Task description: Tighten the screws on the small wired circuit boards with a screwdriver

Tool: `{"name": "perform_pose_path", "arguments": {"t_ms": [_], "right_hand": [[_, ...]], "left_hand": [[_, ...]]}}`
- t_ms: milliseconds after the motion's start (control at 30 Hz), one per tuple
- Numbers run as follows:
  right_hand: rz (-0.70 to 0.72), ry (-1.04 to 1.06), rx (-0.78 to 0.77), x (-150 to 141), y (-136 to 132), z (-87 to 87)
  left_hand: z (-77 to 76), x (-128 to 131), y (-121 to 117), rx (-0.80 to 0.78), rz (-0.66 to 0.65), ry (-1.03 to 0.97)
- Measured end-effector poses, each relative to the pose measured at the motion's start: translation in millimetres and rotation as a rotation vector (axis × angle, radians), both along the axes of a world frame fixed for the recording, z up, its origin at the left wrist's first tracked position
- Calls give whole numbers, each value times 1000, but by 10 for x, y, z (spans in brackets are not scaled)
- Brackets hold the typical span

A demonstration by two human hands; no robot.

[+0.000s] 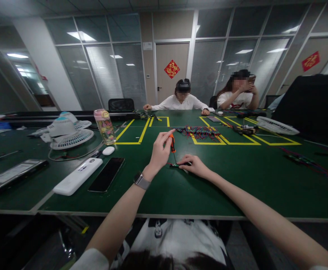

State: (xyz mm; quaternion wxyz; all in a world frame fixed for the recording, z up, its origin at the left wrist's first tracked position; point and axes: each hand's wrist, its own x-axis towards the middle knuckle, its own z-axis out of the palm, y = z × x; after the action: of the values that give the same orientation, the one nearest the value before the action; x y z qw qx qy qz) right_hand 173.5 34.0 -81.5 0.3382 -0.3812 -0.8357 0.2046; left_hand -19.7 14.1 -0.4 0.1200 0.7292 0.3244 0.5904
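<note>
My left hand is closed around the orange and black handle of a screwdriver. The screwdriver stands nearly upright, its thin shaft reaching down to a small green circuit board on the table. From the right, my right hand pinches the edge of that board and presses it against the tabletop. Whether the tip sits in a screw is too small to tell. Beyond my hands lies a row of similar circuit boards with red and blue wires.
On the left of the green table are a black phone, a white power bank, a drink bottle and a white fan. More wired boards lie at right. Two people sit across the table.
</note>
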Motion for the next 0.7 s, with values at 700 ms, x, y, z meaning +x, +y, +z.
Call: {"name": "perform_pose_path", "arguments": {"t_ms": [700], "right_hand": [[1, -9, 1, -7, -23, 27]], "left_hand": [[-13, 23, 6, -31, -111, -33]]}}
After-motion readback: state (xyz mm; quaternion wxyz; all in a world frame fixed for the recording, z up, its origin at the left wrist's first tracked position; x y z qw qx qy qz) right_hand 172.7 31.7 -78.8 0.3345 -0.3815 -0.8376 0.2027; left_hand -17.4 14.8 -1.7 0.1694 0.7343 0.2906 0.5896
